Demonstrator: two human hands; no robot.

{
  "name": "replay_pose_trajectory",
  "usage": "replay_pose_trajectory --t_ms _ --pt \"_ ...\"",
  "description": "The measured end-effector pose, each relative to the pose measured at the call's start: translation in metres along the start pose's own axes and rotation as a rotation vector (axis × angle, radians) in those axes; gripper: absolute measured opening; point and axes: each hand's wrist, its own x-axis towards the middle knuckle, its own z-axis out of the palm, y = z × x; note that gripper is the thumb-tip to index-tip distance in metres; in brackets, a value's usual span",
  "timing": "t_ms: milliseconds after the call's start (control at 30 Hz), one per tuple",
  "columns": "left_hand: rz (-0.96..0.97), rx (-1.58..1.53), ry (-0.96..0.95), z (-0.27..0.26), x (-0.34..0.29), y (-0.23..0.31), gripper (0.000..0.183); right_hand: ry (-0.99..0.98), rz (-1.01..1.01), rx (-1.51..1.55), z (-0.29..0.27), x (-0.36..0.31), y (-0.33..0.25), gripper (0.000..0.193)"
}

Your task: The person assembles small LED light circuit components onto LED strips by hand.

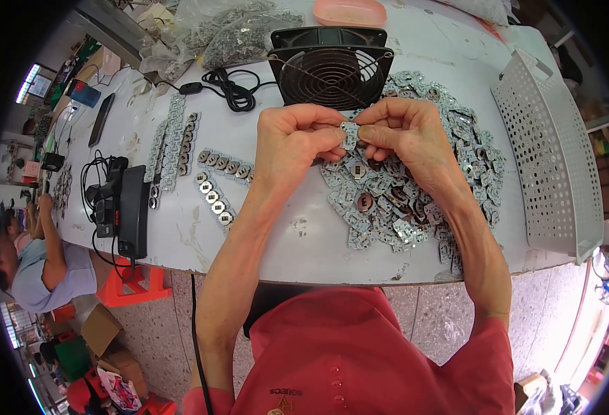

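Observation:
Between the fingertips of my left hand [296, 138] and my right hand [407, 133] is a small silvery metal plate [350, 135] with cut-outs. Both hands pinch it from opposite sides, just in front of a black fan [329, 75] with a round wire guard. Beneath and beside my right hand spreads a large pile of similar metal plates [380, 211], some with round brownish discs. To the left of my left wrist, plates with round discs lie in two short slanting rows, one upper row [225, 164] and one nearer row [214, 198].
Longer rows of plates [171, 145] lie farther left, near a black box with cables [133, 211] and a phone [102, 119]. A white perforated basket [550, 155] stands at the right edge. Bags of parts [242, 34] and a pink tray [349, 12] sit behind. Another person [45, 263] works at far left.

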Motion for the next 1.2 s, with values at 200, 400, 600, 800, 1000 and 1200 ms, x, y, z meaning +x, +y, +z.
replay_pose_trajectory --t_ms 200,400,600,800,1000,1200 --pt "0.061 0.015 -0.006 -0.0003 0.0005 -0.0041 0.018 0.008 -0.041 -0.009 0.0005 0.0 0.0018 0.012" --pt "0.025 -0.038 -0.076 -0.0028 0.0019 -0.0031 0.018 0.011 -0.043 -0.029 -0.0015 0.0 0.0042 0.012" --pt "0.047 -0.031 -0.062 -0.0038 0.0026 -0.0051 0.019 0.016 -0.076 0.037 0.0 -0.001 0.0049 0.012" --pt "0.07 -0.042 -0.044 -0.0007 0.0011 -0.0067 0.017 0.013 -0.056 0.063 -0.0001 -0.0005 0.0035 0.013" --pt "-0.044 -0.115 -0.068 -0.0041 0.0032 -0.003 0.016 0.043 -0.07 0.072 0.0001 -0.0013 0.0049 0.013" --pt "-0.13 -0.205 -0.072 -0.0054 0.0032 -0.003 0.018 0.061 -0.074 0.058 0.0022 -0.0014 0.0055 0.012"
